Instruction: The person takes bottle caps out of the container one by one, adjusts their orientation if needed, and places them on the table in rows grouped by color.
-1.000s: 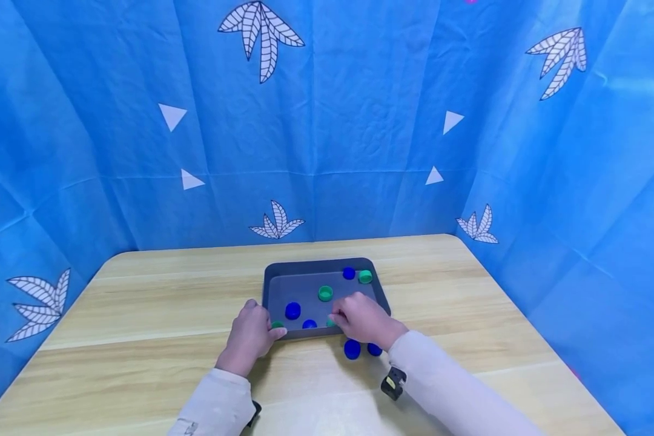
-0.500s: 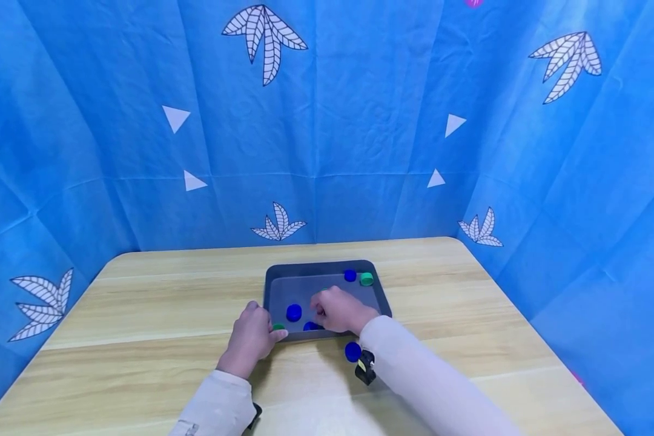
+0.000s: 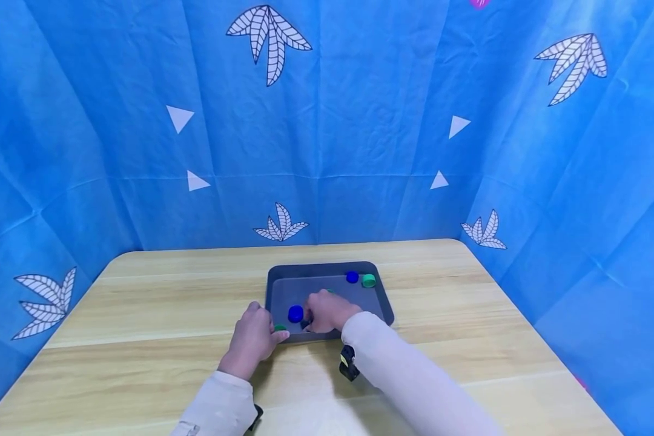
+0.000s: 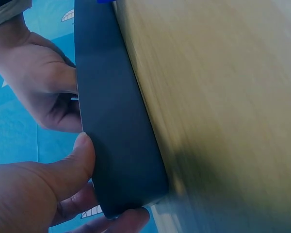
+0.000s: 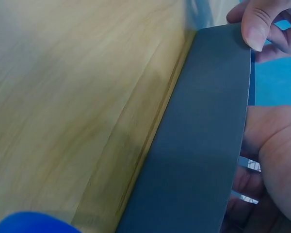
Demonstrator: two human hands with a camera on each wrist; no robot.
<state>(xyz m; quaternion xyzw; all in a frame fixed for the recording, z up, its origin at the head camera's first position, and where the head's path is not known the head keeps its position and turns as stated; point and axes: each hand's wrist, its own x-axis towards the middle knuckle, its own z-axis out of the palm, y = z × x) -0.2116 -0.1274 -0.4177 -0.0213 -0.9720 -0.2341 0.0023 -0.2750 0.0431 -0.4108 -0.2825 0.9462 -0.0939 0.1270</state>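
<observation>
A dark grey tray (image 3: 381, 298) lies on the wooden table (image 3: 142, 315). My left hand (image 3: 253, 339) grips its near left corner, thumb (image 4: 77, 160) on the rim and fingers under the tray wall (image 4: 116, 121). My right hand (image 3: 327, 312) reaches over the near edge into the tray, fingers curled down; what lies under them is hidden. A blue cap (image 3: 295, 313) sits just left of it, and a green cap (image 3: 280, 327) sits by my left thumb. Another blue cap (image 3: 352, 277) and a green cap (image 3: 368, 280) sit at the tray's far right.
One blue cap (image 5: 34, 223) lies on the table outside the tray wall (image 5: 203, 145), near my right wrist. Blue patterned cloth (image 3: 327, 121) walls off the back and both sides. Bare wood stretches left and right of the tray.
My right hand has moved left along the tray's near edge and further in, now covering a blue cap there. Its forearm now hides the blue caps on the table. My left hand stayed put.
</observation>
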